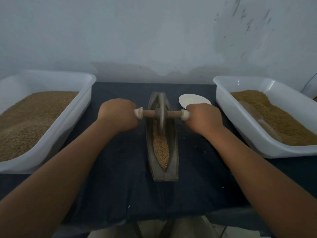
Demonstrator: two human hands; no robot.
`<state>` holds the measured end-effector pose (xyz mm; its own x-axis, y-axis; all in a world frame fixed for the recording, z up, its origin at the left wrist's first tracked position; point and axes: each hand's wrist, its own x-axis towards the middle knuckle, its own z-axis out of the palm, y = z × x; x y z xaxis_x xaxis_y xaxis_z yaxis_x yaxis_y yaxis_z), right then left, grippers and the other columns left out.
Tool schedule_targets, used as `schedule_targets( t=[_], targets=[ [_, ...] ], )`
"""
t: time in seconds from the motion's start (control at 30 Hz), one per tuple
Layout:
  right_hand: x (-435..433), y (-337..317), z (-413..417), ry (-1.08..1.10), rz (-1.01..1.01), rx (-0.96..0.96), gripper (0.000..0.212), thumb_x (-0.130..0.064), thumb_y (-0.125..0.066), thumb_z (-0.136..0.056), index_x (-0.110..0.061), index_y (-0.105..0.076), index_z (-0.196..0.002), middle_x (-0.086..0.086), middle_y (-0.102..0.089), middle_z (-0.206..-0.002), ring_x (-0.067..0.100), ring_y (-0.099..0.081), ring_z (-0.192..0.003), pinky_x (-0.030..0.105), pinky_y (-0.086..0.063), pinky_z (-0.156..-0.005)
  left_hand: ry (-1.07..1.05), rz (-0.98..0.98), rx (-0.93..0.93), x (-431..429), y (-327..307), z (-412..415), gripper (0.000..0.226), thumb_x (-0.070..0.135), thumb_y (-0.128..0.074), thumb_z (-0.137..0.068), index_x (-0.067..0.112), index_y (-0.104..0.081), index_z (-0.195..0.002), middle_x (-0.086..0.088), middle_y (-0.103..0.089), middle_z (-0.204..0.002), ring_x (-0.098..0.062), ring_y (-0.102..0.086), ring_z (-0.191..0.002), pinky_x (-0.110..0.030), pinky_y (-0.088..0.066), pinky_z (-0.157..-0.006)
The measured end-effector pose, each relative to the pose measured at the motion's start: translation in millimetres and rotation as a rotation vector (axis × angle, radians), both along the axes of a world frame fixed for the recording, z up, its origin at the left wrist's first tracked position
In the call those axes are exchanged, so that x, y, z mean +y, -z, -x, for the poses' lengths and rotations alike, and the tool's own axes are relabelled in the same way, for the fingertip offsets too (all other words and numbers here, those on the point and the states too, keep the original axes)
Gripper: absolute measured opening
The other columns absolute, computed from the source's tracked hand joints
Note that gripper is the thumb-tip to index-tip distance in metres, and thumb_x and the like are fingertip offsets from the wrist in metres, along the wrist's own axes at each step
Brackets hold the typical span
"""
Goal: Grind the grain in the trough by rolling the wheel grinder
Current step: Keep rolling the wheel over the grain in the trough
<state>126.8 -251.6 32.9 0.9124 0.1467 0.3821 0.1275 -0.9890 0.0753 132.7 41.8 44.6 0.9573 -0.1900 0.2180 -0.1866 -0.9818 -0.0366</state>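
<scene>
A narrow boat-shaped metal trough (174, 162) lies lengthwise on the dark cloth in the middle. Pale grain (161, 150) fills its near half. The grey wheel grinder (160, 115) stands upright in the trough's far half, on a wooden axle (174, 113) with white-wrapped ends. My left hand (118, 115) grips the axle's left end. My right hand (203, 117) grips its right end. The wheel's lower edge sits down in the grain.
A white plastic tub (65, 121) of brown grain stands at the left, another white tub (240, 121) of grain with a scoop (252, 110) at the right. A white disc (193, 100) lies behind my right hand. A pale wall (154, 40) rises just behind the table.
</scene>
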Motion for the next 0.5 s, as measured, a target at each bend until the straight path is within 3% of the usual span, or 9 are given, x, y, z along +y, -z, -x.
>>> schedule_targets(
  t=[0.13, 0.27, 0.4, 0.5],
  targets=[
    [-4, -1, 46, -0.057, 0.027, -0.003, 0.046, -0.060, -0.049, -0.093, -0.026, -0.046, -0.063, -0.007, -0.049, -0.056, 0.012, -0.046, -0.050, 0.026, -0.027, -0.047, 0.057, 0.001, 0.016, 15, 10, 42, 0.037, 0.055, -0.053, -0.090, 0.027, -0.057, -0.066, 0.010, -0.058, -0.063, -0.012, -0.055, -0.057, -0.027, -0.038, -0.051],
    [-13, -20, 76, -0.162, 0.115, 0.060, 0.039, -0.056, -0.062, -0.079, -0.029, -0.045, -0.058, -0.010, -0.046, -0.049, 0.007, -0.045, -0.045, 0.025, -0.029, -0.043, 0.086, 0.050, 0.100, 29, 19, 75, 0.032, 0.058, -0.053, -0.078, 0.029, -0.056, -0.064, 0.012, -0.057, -0.057, -0.005, -0.054, -0.052, -0.025, -0.036, -0.046],
    [-7, -15, 49, -0.119, 0.070, 0.060, 0.038, -0.059, -0.049, -0.079, -0.027, -0.047, -0.059, -0.008, -0.049, -0.053, 0.010, -0.045, -0.048, 0.026, -0.030, -0.046, 0.033, 0.059, 0.054, 21, 19, 54, 0.034, 0.057, -0.051, -0.081, 0.028, -0.057, -0.064, 0.011, -0.057, -0.059, -0.009, -0.055, -0.053, -0.025, -0.035, -0.047],
    [3, -7, 14, -0.032, 0.024, -0.007, 0.034, -0.050, -0.049, -0.082, -0.022, -0.046, -0.063, -0.006, -0.048, -0.060, 0.019, -0.047, -0.056, 0.027, -0.035, -0.050, -0.016, 0.026, -0.017, 6, 10, 14, 0.029, 0.050, -0.054, -0.082, 0.026, -0.057, -0.066, 0.011, -0.057, -0.065, -0.013, -0.054, -0.058, -0.027, -0.037, -0.052]
  ],
)
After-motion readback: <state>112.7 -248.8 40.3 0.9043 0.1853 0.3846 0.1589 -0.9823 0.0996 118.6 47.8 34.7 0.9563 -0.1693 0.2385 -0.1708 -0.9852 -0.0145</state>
